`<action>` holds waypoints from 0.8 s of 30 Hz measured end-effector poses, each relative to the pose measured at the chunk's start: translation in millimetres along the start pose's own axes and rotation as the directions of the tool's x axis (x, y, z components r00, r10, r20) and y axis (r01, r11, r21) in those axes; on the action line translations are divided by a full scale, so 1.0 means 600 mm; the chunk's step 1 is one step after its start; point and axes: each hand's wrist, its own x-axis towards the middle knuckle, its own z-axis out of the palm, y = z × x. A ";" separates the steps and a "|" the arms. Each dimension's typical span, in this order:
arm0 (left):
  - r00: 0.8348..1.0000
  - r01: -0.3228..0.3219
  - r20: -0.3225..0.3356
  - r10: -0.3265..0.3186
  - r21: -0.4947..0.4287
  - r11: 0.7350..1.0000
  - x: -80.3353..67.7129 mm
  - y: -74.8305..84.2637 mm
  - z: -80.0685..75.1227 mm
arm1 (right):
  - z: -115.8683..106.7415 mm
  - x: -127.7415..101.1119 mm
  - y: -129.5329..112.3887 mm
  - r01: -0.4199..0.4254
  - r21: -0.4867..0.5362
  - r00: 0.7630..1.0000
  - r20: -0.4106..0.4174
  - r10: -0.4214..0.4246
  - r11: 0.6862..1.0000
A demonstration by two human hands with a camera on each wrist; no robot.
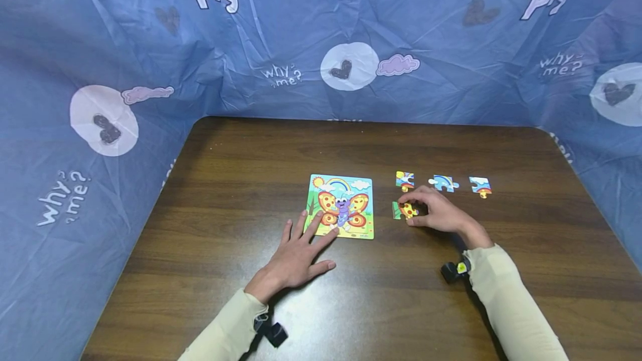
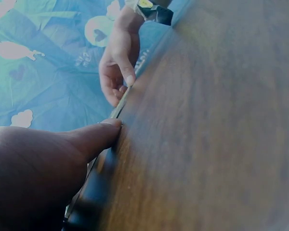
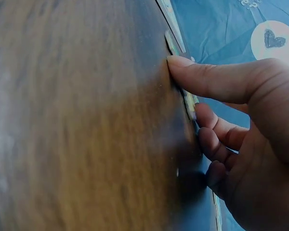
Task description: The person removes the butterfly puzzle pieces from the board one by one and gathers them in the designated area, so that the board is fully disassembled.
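One dark wood table (image 1: 251, 183) (glossy), blue printed cloth (image 1: 100, 43) walling three sides.

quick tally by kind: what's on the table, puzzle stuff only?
Puzzle board with butterfly picture: 1, left hand flat at its lower left corner.
Loose puzzle pieces: 4 — back row of three, plus the piece that the right hand pinches on the table.
Total: 5
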 end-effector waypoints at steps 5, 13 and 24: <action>1.000 0.005 0.002 -0.005 0.007 1.000 -0.001 -0.001 0.000 | 0.001 0.000 0.002 0.007 0.009 1.000 -0.002 -0.007 1.000; 1.000 -0.001 -0.007 0.001 0.015 1.000 -0.002 0.002 -0.001 | 0.000 -0.003 0.001 -0.002 0.016 1.000 -0.013 0.002 1.000; 1.000 0.004 0.004 -0.004 0.011 1.000 -0.001 0.001 -0.002 | 0.001 -0.005 0.001 0.000 0.002 1.000 -0.021 0.000 1.000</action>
